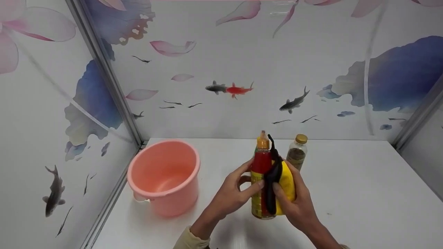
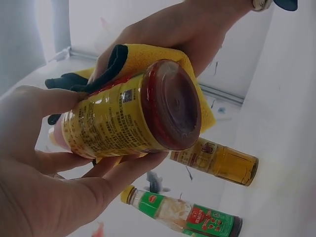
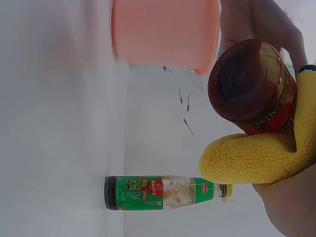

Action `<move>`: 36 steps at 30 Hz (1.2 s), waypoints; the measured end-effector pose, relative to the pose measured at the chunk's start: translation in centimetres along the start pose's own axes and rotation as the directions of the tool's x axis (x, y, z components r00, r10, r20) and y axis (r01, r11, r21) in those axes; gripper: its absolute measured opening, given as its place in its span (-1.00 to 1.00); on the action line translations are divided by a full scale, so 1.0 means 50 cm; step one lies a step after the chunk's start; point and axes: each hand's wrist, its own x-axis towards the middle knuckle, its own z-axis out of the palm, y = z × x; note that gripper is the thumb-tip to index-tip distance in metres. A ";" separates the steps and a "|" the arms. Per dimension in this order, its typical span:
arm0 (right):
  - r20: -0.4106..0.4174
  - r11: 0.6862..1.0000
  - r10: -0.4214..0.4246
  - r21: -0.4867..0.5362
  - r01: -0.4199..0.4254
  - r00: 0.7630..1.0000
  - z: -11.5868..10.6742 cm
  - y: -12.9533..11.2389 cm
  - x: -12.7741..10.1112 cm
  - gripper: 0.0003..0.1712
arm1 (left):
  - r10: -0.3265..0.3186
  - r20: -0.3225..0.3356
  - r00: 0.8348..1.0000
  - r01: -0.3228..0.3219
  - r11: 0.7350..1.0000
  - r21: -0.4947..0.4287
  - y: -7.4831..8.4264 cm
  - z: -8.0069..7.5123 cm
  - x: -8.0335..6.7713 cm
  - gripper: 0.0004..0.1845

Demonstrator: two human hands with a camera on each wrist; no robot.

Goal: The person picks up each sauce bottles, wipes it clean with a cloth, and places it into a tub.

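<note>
place: panelled booth (image 1: 31,138), use unclear | fish-printed wall (image 1: 256,62) beyond hands (image 1: 233,192) | metal posts (image 1: 103,69) left and right of them | white table (image 1: 367,193) beneath

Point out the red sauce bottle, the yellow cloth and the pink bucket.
Red sauce bottle (image 2: 121,118): left wrist view, on its yellow label.
Yellow cloth (image 3: 249,160): right wrist view, on its fluffy surface.
Pink bucket (image 1: 174,203): head view, on its outer wall.
</note>
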 end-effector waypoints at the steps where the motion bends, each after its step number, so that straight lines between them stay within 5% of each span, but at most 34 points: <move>1: 0.003 1.000 0.003 0.001 -0.003 1.000 0.002 0.000 -0.001 -0.21 | -0.002 -0.017 1.000 0.002 1.000 -0.005 0.001 0.000 0.000 -0.26; 7: 0.003 0.999 0.047 -0.012 -0.047 0.999 0.010 0.001 -0.010 -0.22 | -0.044 -0.116 0.992 0.039 0.998 -0.046 0.004 0.001 -0.002 -0.24; 15: 0.016 0.999 0.051 -0.019 -0.051 0.999 0.017 0.001 -0.013 -0.21 | -0.008 -0.211 0.978 -0.011 0.996 -0.086 0.011 0.000 -0.003 -0.34; 28: 0.001 0.999 -0.003 -0.032 0.003 1.000 0.010 0.002 -0.005 -0.20 | -0.049 -0.073 0.996 0.041 0.993 -0.109 0.013 -0.003 -0.004 -0.35; 36: -0.013 0.998 -0.054 -0.016 0.054 0.998 -0.001 0.001 0.001 -0.18 | -0.058 0.020 0.998 0.059 0.997 -0.042 0.006 0.007 -0.005 -0.35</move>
